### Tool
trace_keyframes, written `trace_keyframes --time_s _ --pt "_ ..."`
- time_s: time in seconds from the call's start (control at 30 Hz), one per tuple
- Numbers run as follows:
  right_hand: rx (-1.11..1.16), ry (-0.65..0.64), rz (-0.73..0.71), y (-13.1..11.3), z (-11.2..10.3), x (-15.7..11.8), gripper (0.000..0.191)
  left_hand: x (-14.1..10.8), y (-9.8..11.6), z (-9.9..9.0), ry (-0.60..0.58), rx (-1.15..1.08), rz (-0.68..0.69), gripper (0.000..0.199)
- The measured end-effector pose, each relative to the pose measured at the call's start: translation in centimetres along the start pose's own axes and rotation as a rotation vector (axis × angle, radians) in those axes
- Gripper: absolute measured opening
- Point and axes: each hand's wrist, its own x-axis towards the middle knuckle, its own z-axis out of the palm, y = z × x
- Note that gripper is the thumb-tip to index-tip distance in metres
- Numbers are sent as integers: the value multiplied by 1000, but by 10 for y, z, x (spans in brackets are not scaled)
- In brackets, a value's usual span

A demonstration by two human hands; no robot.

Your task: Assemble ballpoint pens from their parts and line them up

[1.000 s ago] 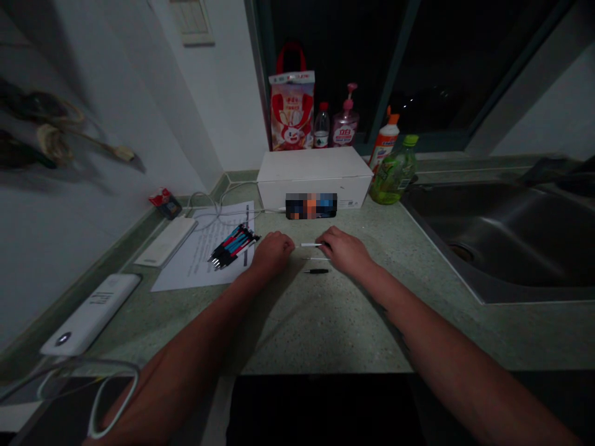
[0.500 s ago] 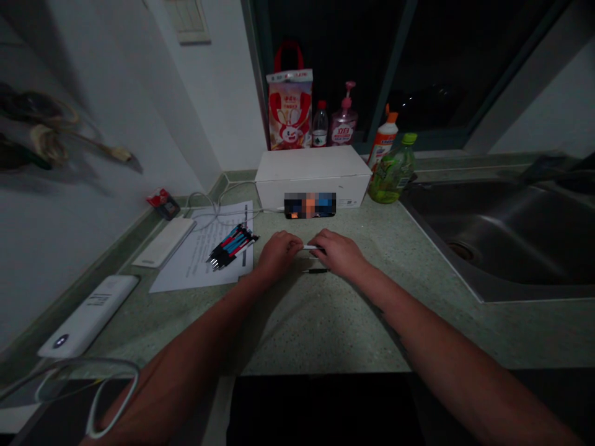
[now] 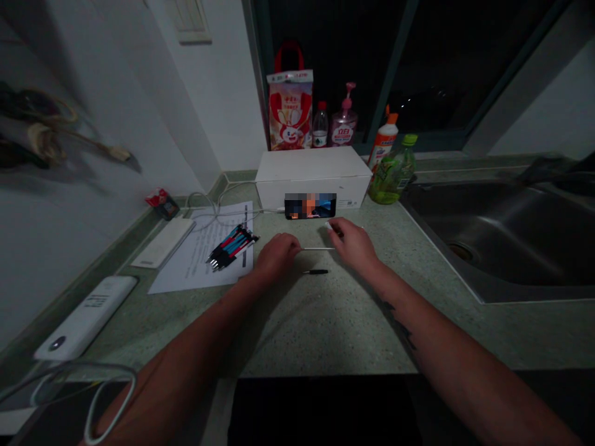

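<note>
My left hand (image 3: pixel 277 255) is closed, its fingertips pinching one end of a thin pale rod (image 3: pixel 318 249) that looks like a pen refill. The rod's other end reaches toward my right hand (image 3: pixel 354 244). That hand is curled above the counter, closed on a white pen barrel (image 3: pixel 328 225) mostly hidden by the fingers; only a small white end shows. Below the rod, a short black pen part with a metal tip (image 3: pixel 317 272) lies on the counter. To the left, a bundle of red, blue, black and white pens (image 3: pixel 231 246) rests on a printed sheet (image 3: pixel 186 272).
Behind my hands, a phone (image 3: pixel 310 207) leans on a white box (image 3: pixel 313 166), with a cable attached. A power bank (image 3: pixel 88 316) and a flat white box (image 3: pixel 163 243) lie left. Bottles (image 3: pixel 393 173) stand behind, and a steel sink (image 3: pixel 506 241) is at right.
My hands have moved apart: the right one shifted right and away from me with the white barrel. A thin rod now shows between them. My left hand has barely moved.
</note>
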Motion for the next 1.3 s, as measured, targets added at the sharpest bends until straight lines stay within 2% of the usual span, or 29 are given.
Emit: trace_keyframes --time_s 0.1,0.2,0.47,0.7,0.77,0.83,0.9,0.93,0.97,1.03,1.13,1.2,1.3 --pt "-86 -37 -68 1 -3 -2 34 0 -4 -9 121 -31 13 19" --pt "-139 -67 -75 0 -5 -3 36 -1 -9 -17 222 -24 39 24" --pt "-186 -128 -108 -9 -6 -5 37 -2 -9 -17 200 51 55 28" --pt "-225 -211 -266 -14 -3 -9 40 -2 -9 -5 249 65 264 21" --pt "-195 -235 -299 -15 -1 -11 46 -3 -8 -2 312 55 286 19" --pt "-109 -182 -287 -13 2 -11 52 -5 -6 -1 428 45 262 33" --pt "39 -60 -210 -9 6 -9 58 -8 -4 -3 517 33 243 48" --pt "135 5 -152 -6 9 -7 61 -9 -2 -3 511 21 261 48" --pt "239 62 -87 -2 12 -4 63 -10 -1 -4 458 5 302 45" --pt "466 134 32 6 19 2 62 -13 3 -4 248 -25 421 35" --pt "746 148 155 17 25 10 48 -16 8 1 -52 -18 540 24" --pt "794 157 174 20 24 12 42 -17 10 4 -110 -5 544 13" --pt "572 178 48 19 17 8 36 -14 7 5 -29 -61 456 10"
